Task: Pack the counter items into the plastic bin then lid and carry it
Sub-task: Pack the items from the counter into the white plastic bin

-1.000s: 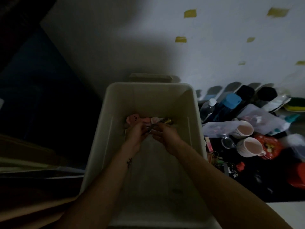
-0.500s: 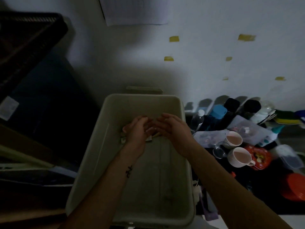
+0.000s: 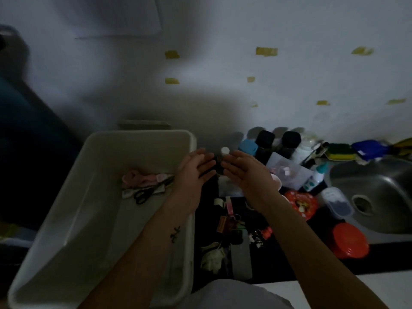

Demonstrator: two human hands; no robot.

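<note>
Head view, present moment. Your left hand point(image 3: 194, 168) and right hand point(image 3: 247, 172) hover side by side just past the right rim of the plastic bin point(image 3: 138, 133), above the dark counter point(image 3: 383, 255). The fingers of both are straight and slightly spread, and they hold nothing.

A second ago both hands were down inside the bin, working at the small items on its floor; half a second ago they were lifting off them. Those items now lie released at the bin's far end: a pink object point(image 3: 133, 177), some flat packets, and black-handled scissors point(image 3: 145, 194) resting on them.

Meaning for the task: one deposit looks finished and you appear to be turning to the next pick. A white-capped bottle point(image 3: 224, 150) stands nearest your fingertips, with a blue-capped bottle point(image 3: 248, 147) just beside it; which one you are aiming for cannot be told. The keys point(image 3: 236, 221), the red tin point(image 3: 299, 202) and an orange-red container point(image 3: 349, 240) are still on the counter by the sink point(image 3: 379, 186). Packing is therefore judged to be at an early stage, with lidding and carrying not yet begun. A flat pale piece point(image 3: 143, 124) behind the bin's far wall may be the lid, but the light is too dim to confirm this.
</note>
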